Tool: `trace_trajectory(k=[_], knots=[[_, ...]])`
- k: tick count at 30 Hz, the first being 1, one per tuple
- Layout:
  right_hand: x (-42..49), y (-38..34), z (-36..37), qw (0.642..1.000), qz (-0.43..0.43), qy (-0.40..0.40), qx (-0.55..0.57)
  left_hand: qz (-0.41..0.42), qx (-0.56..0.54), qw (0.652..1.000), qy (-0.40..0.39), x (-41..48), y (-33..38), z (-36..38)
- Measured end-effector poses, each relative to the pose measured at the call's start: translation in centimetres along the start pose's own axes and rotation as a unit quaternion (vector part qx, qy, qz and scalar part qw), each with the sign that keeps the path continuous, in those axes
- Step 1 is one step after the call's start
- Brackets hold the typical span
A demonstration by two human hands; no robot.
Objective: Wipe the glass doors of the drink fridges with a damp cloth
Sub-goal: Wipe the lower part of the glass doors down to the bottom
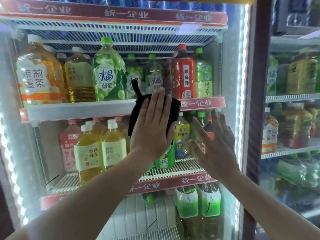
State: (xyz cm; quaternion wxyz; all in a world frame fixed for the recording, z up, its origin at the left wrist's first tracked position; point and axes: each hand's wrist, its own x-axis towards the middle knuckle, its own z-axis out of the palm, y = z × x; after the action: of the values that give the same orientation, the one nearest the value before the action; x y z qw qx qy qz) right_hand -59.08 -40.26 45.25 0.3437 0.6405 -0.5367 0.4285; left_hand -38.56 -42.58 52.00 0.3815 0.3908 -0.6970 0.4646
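A lit drink fridge fills the head view, its glass door (69,135) shut in front of shelves of bottles. My left hand (152,123) lies flat, fingers straight, and presses a black cloth (136,113) against the middle of the glass. A strip of the cloth sticks up above the hand. To its right, my right hand (214,141) is spread open, its fingers up against the glass near the door's right edge; whether the palm touches is unclear.
The door's dark red frame (258,101) runs down the right side beside a bright LED strip. A second fridge (294,110) with its own glass door stands further right. Bottles of tea and green drinks (107,73) fill the shelves behind the glass.
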Motion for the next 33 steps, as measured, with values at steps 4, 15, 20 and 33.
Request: trace_trajectory(k=[4, 15, 20, 33], knots=[[-0.1, 0.3, -0.1, 1.000, -0.011, 0.010, 0.010, 0.053, -0.011, 0.998, -0.025, -3.4, 2.4, 1.2], [-1.2, 3.2, -1.5, 0.998, 0.055, -0.003, -0.009, 0.240, 0.023, 0.965, -0.105, -2.0, 1.0, 0.3], [-0.9, 4.2, -1.5, 0.998, 0.064, -0.023, -0.019, 0.096, 0.015, 0.994, -0.041, 5.9, 0.7, -1.2], [-0.7, 7.0, -1.9, 0.994, 0.099, 0.022, 0.052, -0.013, -0.066, 0.998, 0.012, 4.6, 9.4, 2.2]])
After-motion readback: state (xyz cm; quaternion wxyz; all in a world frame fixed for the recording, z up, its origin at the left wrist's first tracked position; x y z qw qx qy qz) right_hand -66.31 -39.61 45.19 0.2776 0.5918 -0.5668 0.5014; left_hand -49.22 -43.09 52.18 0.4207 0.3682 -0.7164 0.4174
